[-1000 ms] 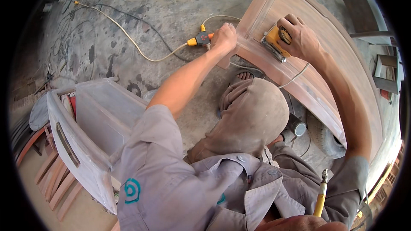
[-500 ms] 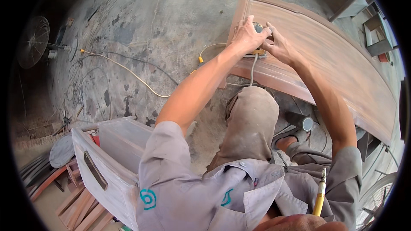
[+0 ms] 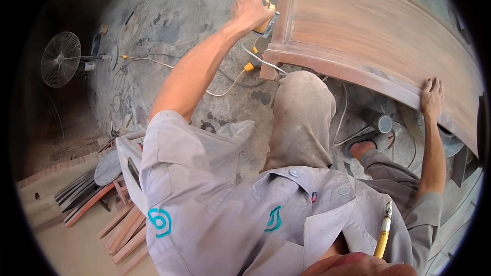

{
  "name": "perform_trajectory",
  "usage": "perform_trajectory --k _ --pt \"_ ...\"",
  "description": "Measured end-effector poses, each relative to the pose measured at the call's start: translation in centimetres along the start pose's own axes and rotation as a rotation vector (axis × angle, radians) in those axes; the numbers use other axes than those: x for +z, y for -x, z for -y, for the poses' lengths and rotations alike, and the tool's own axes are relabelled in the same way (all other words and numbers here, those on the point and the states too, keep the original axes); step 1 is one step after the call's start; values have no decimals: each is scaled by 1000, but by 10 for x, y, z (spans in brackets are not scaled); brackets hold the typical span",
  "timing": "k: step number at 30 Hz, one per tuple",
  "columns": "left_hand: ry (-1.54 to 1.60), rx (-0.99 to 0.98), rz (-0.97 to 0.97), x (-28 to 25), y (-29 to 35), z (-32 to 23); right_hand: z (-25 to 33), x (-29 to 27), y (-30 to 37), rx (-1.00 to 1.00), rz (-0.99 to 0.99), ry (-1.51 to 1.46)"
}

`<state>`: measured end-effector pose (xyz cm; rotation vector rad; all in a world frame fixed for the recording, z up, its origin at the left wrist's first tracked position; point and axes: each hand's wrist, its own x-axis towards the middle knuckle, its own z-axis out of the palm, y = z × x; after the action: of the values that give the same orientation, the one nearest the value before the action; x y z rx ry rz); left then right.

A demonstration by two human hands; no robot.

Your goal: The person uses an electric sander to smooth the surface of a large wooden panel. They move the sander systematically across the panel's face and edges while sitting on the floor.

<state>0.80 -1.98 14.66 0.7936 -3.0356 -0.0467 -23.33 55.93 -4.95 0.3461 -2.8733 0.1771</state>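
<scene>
A large reddish wooden door panel (image 3: 373, 36) lies flat across the upper right. My left hand (image 3: 251, 7) grips a yellow power sander (image 3: 265, 18) at the panel's left edge, arm stretched forward. My right hand (image 3: 432, 97) rests flat with its fingers spread on the panel's near moulded edge, holding nothing. A white cord with an orange plug (image 3: 248, 66) runs from the sander down across the concrete floor. My raised knee (image 3: 302, 107), in dusty trousers, sits just below the panel's near corner.
A standing fan (image 3: 60, 59) is at the left on the concrete floor. A white plastic crate (image 3: 134, 163) and stacked wooden slats (image 3: 110, 214) lie lower left. A small grey can (image 3: 381, 121) sits under the panel by my sandalled foot (image 3: 364, 145). A yellow screwdriver (image 3: 382, 235) sticks from my shirt pocket.
My right hand left the sander and moved right to the panel's near edge. My left hand now holds the sander alone at the panel's left edge. The view shifted.
</scene>
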Motion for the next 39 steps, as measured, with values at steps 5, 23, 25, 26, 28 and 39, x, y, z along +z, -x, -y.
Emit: perform_trajectory --k 5,23,25,26,28,39 --pt "-108 94 64 -21 25 -8 -16 14 -7 43 -14 5" --pt "-68 290 444 27 -11 -26 -22 14 -4 62 -34 20" --pt "-79 365 241 34 -9 -21 -19 15 -5 57 -36 17" --pt "-82 403 139 38 -8 -18 -18 16 -4 57 -37 15" --pt "-54 475 80 49 -21 -2 -12 18 -5 50 -38 5" --pt "-25 693 -67 36 -11 -19 -15 26 -7 29 -34 16"
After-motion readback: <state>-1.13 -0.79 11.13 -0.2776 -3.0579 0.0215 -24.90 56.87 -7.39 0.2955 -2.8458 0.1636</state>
